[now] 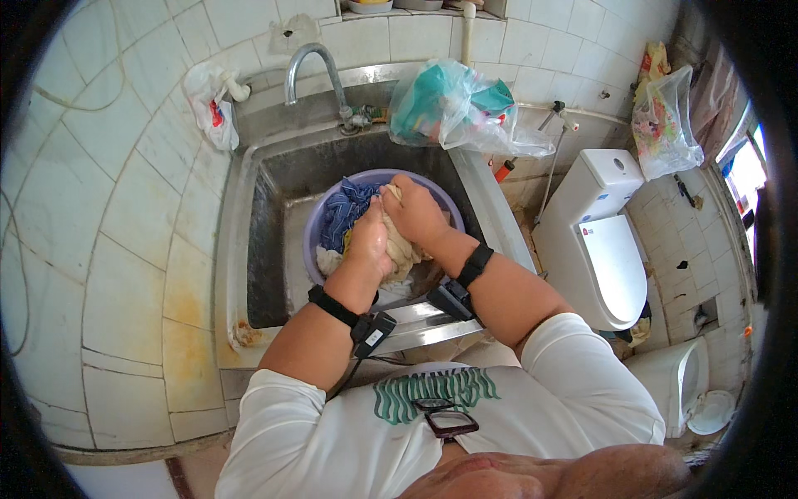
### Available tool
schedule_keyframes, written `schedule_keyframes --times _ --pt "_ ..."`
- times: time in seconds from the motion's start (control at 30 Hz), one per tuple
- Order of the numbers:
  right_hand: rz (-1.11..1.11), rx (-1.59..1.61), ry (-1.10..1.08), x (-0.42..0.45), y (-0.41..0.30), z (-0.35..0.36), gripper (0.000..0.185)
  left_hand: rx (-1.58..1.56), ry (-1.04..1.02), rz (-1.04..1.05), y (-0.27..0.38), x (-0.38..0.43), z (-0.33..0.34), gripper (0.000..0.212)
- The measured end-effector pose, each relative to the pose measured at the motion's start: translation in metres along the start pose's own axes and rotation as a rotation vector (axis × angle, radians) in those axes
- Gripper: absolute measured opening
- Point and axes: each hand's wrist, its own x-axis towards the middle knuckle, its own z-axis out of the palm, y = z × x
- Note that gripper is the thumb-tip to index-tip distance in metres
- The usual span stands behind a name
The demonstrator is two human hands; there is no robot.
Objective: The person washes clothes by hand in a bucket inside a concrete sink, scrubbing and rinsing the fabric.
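Observation:
A purple plastic basin [310, 215] sits inside a stainless steel sink [240, 206]. Both of my hands are over the basin, close together, gripping a wet beige cloth [402, 243]. My left hand [369, 240] is closed on the cloth's left side. From the right, my right hand [416, 206] clutches its upper part. A blue striped cloth [340, 212] lies in the basin left of my hands. White fabric [327, 259] shows at the basin's lower left, with a bit of yellow cloth beside my left hand. The hands hide part of the basin's contents.
The curved metal faucet [312, 50] rises behind the sink's back edge. A clear plastic bag with teal packages [446, 106] rests on the back right rim. A white plastic bag [212, 106] hangs at the left wall. Right of the sink stands a white toilet [614, 262].

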Motion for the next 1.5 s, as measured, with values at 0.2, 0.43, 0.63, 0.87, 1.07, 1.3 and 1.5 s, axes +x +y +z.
schedule_keyframes --times 0.2,0.43,0.63,0.87,1.07,1.3,1.5 --pt "-0.218 -0.084 -0.112 -0.015 -0.029 -0.011 0.028 0.002 0.028 0.076 -0.004 0.002 -0.013 0.036" --pt "-0.012 -0.01 -0.019 0.008 0.012 -0.001 0.031 0.059 -0.039 0.046 -0.013 0.025 -0.023 0.038" --pt "-0.265 -0.084 -0.132 -0.013 -0.026 -0.011 0.032 0.007 -0.049 0.093 -0.001 0.003 -0.015 0.042" --pt "-0.014 -0.087 -0.06 -0.001 0.005 -0.003 0.03 0.199 0.003 0.062 -0.009 0.02 -0.02 0.041" --pt "-0.172 -0.076 -0.105 -0.009 -0.02 -0.008 0.031 0.157 -0.059 0.161 -0.012 0.023 -0.029 0.045" --pt "0.011 0.077 -0.081 0.006 0.018 -0.011 0.036 0.281 -0.117 0.121 -0.008 0.004 -0.012 0.044" --pt "0.004 0.348 -0.02 0.01 0.028 -0.01 0.038 0.52 0.039 0.289 0.005 -0.008 -0.002 0.031"
